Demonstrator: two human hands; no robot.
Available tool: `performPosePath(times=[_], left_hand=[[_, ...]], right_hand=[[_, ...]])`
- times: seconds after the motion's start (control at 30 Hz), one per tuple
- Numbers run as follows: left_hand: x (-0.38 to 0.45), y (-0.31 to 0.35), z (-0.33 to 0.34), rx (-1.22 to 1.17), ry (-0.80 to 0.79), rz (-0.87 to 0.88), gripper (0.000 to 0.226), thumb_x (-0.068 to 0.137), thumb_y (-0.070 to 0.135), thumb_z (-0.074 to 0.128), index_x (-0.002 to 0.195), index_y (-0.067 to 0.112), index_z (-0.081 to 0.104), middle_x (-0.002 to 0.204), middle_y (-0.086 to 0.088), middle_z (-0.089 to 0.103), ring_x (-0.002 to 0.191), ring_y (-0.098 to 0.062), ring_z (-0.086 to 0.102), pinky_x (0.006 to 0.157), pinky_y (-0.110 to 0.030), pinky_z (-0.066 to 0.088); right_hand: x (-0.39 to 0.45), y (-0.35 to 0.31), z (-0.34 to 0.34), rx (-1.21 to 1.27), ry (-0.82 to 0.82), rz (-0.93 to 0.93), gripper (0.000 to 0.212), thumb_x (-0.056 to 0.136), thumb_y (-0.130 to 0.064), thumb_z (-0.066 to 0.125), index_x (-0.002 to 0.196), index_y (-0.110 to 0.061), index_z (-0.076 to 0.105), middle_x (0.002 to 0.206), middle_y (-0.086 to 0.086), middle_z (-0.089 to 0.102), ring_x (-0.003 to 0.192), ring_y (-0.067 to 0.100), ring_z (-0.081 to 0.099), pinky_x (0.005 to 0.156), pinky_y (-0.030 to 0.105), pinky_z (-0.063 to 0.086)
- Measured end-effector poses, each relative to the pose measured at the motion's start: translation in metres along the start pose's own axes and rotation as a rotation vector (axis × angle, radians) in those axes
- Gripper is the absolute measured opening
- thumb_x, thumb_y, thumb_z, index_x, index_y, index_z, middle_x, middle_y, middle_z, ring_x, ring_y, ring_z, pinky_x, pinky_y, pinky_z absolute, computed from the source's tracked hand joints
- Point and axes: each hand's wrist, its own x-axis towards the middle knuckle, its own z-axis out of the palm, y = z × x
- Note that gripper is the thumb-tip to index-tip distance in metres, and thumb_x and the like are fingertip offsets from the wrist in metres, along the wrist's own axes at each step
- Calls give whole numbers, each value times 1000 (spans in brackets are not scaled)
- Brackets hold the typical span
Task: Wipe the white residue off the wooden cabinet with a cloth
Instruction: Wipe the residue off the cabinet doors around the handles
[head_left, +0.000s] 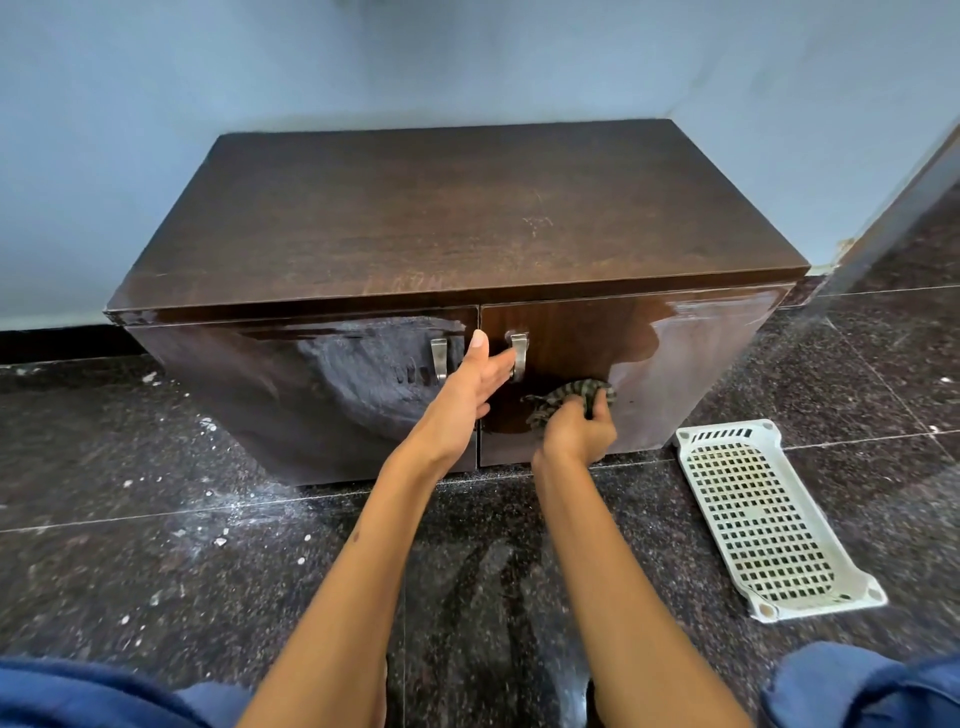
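Low on the right-hand door, the right hand (581, 431) grips a bunched striped cloth (574, 397) and presses it against the glossy wood just below the right handle (518, 356). Beside it, the left hand (475, 387) lies flat with straight fingers across the seam between the two doors, holding nothing — its fingertips reach that right handle, while the left handle (440, 357) stands just beyond the thumb side. White residue (363, 364) hazes the left door in swirling smears, and a paler film shows near the right door's upper corner. The wooden cabinet (467, 218) stands on a dark speckled floor (156, 545) against a pale blue wall — a white perforated tray (769, 519) lies on the floor by its front right corner.
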Motion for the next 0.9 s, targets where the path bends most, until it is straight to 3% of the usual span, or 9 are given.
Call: performPosePath(times=[0.07,0.2,0.4,0.6,0.7,0.8,0.9], left_hand=[[0,-1,1,5,3,7,71,93,56,5,146,17,31,152,2,31,139,-10,29,118,-40,16],[-1,-1,3,1,13,6,67,95,53,4,146,17,31,152,2,30,139,-10,28,118,-39,16],[-1,0,4,9,11,7,68,94,53,5,146,17,30,152,2,30,139,-9,29,118,-40,17],[-2,-2,5,4,13,8,66,96,51,5,147,16,29,153,2,29,139,-9,28,118,-38,17],[-2,-1,6,-2,19,11,65,97,50,6,146,16,29,152,2,30,139,-9,29,117,-37,18],[-1,-1,7,-10,18,13,64,97,50,6,147,16,29,153,2,29,139,-10,28,118,-39,17],[-1,-3,7,-30,21,14,64,96,51,7,146,18,29,153,2,28,140,-10,28,118,-40,17]], right_hand=[[-1,-9,5,20,4,-63,46,96,-10,47,142,-17,42,142,7,47,124,28,49,103,41,42],[-16,-4,2,-37,-76,-383,48,95,-5,49,141,-14,42,148,2,39,137,17,34,112,29,28],[1,-5,-3,-17,-23,-203,48,95,-6,48,142,-14,42,145,6,43,132,26,41,109,38,35],[-17,2,-5,-116,-121,-595,49,93,-2,50,140,-10,43,148,7,38,138,18,33,112,27,28],[-9,4,-10,-84,-112,-534,48,92,0,50,139,-10,45,146,8,42,136,20,36,111,31,31],[-9,-10,-3,-59,-45,-536,48,92,0,49,139,-8,44,146,8,40,137,20,35,112,26,29],[-21,-11,-1,-148,-102,-790,49,92,-1,50,140,-8,43,149,6,35,137,11,29,109,9,21]])
